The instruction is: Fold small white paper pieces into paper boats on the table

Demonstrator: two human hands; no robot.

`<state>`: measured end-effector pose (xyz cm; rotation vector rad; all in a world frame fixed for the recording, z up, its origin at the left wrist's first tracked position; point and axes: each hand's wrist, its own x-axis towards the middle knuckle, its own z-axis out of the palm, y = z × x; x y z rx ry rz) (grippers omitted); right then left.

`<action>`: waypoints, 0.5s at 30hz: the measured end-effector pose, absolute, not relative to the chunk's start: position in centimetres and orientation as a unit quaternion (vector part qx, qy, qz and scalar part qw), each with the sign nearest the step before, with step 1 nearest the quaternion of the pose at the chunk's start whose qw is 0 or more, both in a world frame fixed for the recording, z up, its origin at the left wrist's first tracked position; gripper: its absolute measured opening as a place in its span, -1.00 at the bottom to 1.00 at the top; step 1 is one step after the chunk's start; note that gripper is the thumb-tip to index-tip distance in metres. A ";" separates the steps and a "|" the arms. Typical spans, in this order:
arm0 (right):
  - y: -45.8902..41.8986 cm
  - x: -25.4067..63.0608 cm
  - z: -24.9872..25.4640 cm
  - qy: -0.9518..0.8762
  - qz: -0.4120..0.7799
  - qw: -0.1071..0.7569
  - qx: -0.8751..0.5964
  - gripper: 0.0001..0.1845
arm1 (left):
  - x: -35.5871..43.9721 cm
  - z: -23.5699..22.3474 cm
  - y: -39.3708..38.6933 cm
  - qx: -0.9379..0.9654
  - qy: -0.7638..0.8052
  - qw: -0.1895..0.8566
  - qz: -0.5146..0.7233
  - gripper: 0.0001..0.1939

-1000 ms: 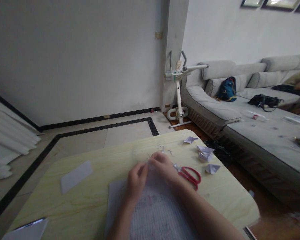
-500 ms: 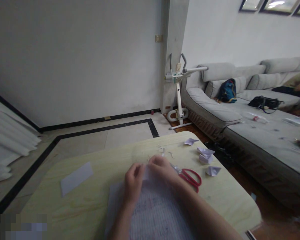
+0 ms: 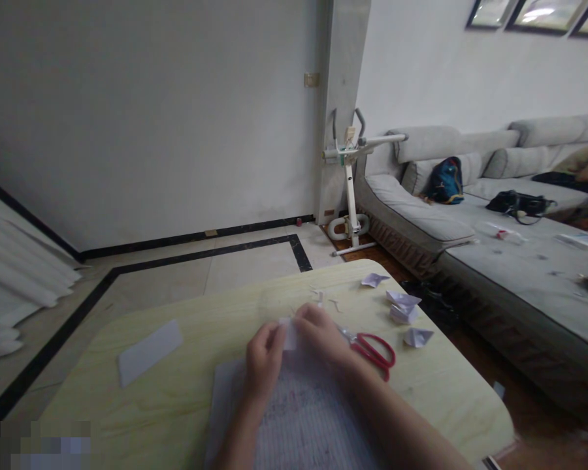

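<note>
Between my two hands is a small piece of white paper (image 3: pixel 289 335), pinched at its sides above the table. My left hand (image 3: pixel 265 356) grips its left edge with thumb and fingers. On the other side my right hand (image 3: pixel 322 334) is closed on it, the fingertips partly hidden. Under my wrists lies a lined sheet covered in writing (image 3: pixel 304 418). Red-handled scissors (image 3: pixel 376 352) rest just right of my right hand. Folded paper boats (image 3: pixel 373 280) stand along the table's right side. Thin paper scraps (image 3: pixel 320 297) lie beyond my hands.
A white paper strip (image 3: pixel 149 352) lies on the left of the pale wooden table (image 3: pixel 186 405). Past the right edge is a grey sofa (image 3: pixel 514 261) with a blue backpack (image 3: pixel 447 180) and a black bag (image 3: pixel 518 203). An exercise machine (image 3: pixel 351 189) stands by the wall; a person (image 3: pixel 585 166) sits far right.
My hands have moved slightly apart, and more of the white paper shows between them. Both stay closed on it. The view has tilted up a little.
</note>
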<state>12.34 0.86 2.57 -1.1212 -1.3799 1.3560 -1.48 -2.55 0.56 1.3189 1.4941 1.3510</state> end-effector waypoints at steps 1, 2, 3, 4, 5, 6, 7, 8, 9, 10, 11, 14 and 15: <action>0.8 12.3 2.8 -0.559 0.535 0.436 -0.459 -0.90 | -1.5 0.5 -2.5 0.510 0.580 0.363 0.522 -0.69; 0.8 12.2 2.9 -0.565 0.527 0.433 -0.464 -0.90 | -1.5 0.4 -2.5 0.509 0.580 0.364 0.521 -0.69; 0.7 12.2 3.1 -0.571 0.521 0.429 -0.467 -0.90 | -1.5 0.4 -2.5 0.510 0.581 0.362 0.521 -0.69; 0.6 12.2 3.1 -0.578 0.519 0.423 -0.466 -0.89 | -1.6 0.4 -2.5 0.510 0.583 0.356 0.522 -0.69; 0.6 12.2 3.1 -0.584 0.518 0.418 -0.464 -0.88 | -1.6 0.4 -2.5 0.510 0.586 0.347 0.525 -0.70; 0.6 12.2 3.1 -0.588 0.519 0.414 -0.462 -0.87 | -1.6 0.5 -2.5 0.510 0.589 0.339 0.528 -0.70; 0.5 12.2 3.1 -0.589 0.521 0.413 -0.460 -0.87 | -1.6 0.6 -2.5 0.510 0.589 0.334 0.530 -0.71; 0.5 12.2 3.0 -0.589 0.523 0.412 -0.458 -0.87 | -1.6 0.6 -2.5 0.510 0.588 0.332 0.533 -0.71; 0.5 12.2 2.9 -0.586 0.526 0.413 -0.457 -0.87 | -1.6 0.6 -2.5 0.511 0.584 0.335 0.534 -0.71; 0.6 12.2 2.9 -0.580 0.529 0.415 -0.459 -0.88 | -1.6 0.6 -2.5 0.511 0.580 0.341 0.535 -0.71; 0.6 12.2 2.8 -0.574 0.531 0.418 -0.462 -0.88 | -1.5 0.5 -2.5 0.510 0.577 0.350 0.534 -0.71; 0.7 12.3 2.7 -0.558 0.525 0.434 -0.474 -0.89 | -1.5 0.1 -2.5 0.507 0.575 0.367 0.526 -0.69; 0.8 12.3 2.7 -0.554 0.522 0.440 -0.477 -0.89 | -1.4 0.0 -2.5 0.508 0.577 0.368 0.524 -0.69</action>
